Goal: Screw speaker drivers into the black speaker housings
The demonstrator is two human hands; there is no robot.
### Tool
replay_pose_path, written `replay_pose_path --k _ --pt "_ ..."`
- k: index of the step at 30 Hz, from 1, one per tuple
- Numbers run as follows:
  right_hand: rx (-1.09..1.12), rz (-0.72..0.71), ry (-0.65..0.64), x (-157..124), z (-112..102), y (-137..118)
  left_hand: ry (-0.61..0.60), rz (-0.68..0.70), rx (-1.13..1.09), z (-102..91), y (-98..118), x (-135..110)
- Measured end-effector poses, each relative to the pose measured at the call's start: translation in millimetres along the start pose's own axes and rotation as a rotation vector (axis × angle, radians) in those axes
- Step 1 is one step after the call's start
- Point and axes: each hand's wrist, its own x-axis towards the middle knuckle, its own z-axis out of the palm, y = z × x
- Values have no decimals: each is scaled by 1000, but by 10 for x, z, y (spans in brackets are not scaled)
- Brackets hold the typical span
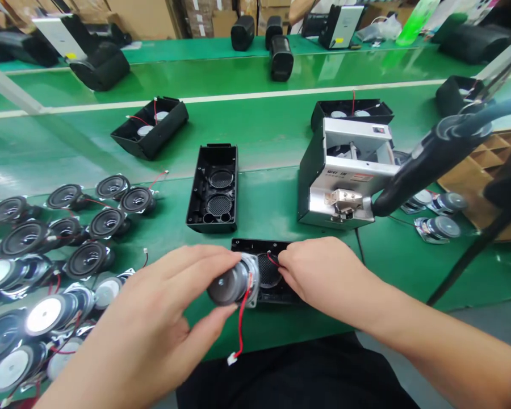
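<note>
A left hand (140, 307) clamps a round speaker driver (234, 282) on its side over a black speaker enclosure (255, 245), magnet toward the palm. Nearer the enclosure's grille, the right hand (319, 272) pinches a red-and-black wire (273, 260).

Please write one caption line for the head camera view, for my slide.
Left hand holds a speaker driver while right hand touches a black speaker housing on a green workbench.

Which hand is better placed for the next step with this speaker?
Probably the left hand: it holds the speaker by its magnet, thumb beneath and fingers above. The right hand has its fingertips at the black speaker case, by a red wire, so it seems better suited to steadying.
</note>
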Motion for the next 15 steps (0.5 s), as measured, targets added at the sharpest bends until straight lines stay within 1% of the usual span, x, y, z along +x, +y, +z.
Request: replay_pose_path --k 2,4,8,12,15 --pt "29 35 20 -92 -19 77 -67 44 -6 49 16 168" --pt "71 35 38 -238 -51 182 -144 81 6 120 25 336" --pt "131 -88 11 -507 -49 382 -295 161 116 313 40 623" --pt "181 -139 -17 -611 7 495 -421 207 220 502 39 750" --pt "198 -157 -5 -607 28 534 -455 213 231 582 21 752"
